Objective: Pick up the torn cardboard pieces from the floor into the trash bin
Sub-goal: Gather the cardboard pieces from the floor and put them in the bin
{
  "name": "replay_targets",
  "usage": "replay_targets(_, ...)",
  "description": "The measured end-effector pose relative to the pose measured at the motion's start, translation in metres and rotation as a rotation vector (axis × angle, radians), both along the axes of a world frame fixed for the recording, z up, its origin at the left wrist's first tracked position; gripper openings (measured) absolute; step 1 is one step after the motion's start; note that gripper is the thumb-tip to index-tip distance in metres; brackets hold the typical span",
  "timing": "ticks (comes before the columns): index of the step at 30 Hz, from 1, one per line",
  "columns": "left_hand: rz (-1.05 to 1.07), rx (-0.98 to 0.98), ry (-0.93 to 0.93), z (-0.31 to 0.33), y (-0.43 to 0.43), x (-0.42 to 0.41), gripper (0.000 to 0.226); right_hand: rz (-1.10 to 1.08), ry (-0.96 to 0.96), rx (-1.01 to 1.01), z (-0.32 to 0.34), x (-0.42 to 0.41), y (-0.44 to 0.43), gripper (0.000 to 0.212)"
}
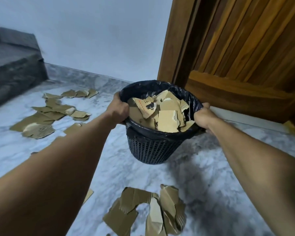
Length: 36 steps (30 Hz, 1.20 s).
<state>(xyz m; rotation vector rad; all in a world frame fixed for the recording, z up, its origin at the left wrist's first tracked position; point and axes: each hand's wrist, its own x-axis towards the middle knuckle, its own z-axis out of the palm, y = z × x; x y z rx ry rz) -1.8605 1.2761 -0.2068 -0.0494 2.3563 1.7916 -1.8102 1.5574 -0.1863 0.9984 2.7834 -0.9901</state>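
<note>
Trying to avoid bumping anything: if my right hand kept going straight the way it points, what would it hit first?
Probably the wooden door just beyond the bin, though depth is unclear; your right hand grips the rim.

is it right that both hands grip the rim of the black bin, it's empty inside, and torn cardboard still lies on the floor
Not quite: the head view shows the left hand and right hand gripping the black bin by its rim, but it is not empty; cardboard pieces fill it. Torn cardboard does lie on the floor.
</note>
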Motion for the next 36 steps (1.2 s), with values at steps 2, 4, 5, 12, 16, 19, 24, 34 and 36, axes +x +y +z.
replay_targets(2, 0.011, -0.019, -0.006, -0.002, 0.002, 0.0, 0.057, 0.02, 0.009, -0.024, -0.001, 0.0, 0.002, 0.061)
replay_targets(4, 0.028, -0.089, 0.0, -0.004, 0.002, 0.005, 0.055, 0.033, 0.069, -0.124, -0.003, 0.005, 0.001, 0.062)
replay_targets(5, 0.034, -0.118, -0.008, 0.0, 0.003, 0.009, 0.054, 0.016, 0.125, -0.189, -0.005, 0.01, 0.001, 0.064)
replay_targets(12, 0.23, -0.078, 0.152, -0.042, -0.007, 0.119, 0.076, -0.219, 0.507, -0.327, -0.085, 0.103, -0.026, 0.068)
replay_targets(16, -0.081, -0.572, 0.036, -0.136, -0.056, 0.253, 0.102, 0.299, -0.029, -0.112, -0.171, 0.176, -0.057, 0.086)
replay_targets(19, -0.408, -0.89, -0.101, -0.193, -0.079, 0.355, 0.127, 0.78, -0.285, 0.196, -0.219, 0.199, -0.078, 0.099)
replay_targets(24, -0.316, -1.091, -0.032, -0.23, -0.069, 0.404, 0.133, 1.136, -0.154, 0.451, -0.244, 0.195, -0.145, 0.105)
replay_targets(34, 0.0, -1.159, 0.063, -0.227, -0.079, 0.394, 0.078, 1.172, 0.109, 0.577, -0.243, 0.176, -0.197, 0.08)
replay_targets(36, -0.005, -1.174, 0.027, -0.221, -0.081, 0.391, 0.069, 1.187, 0.135, 0.6, -0.237, 0.179, -0.202, 0.07)
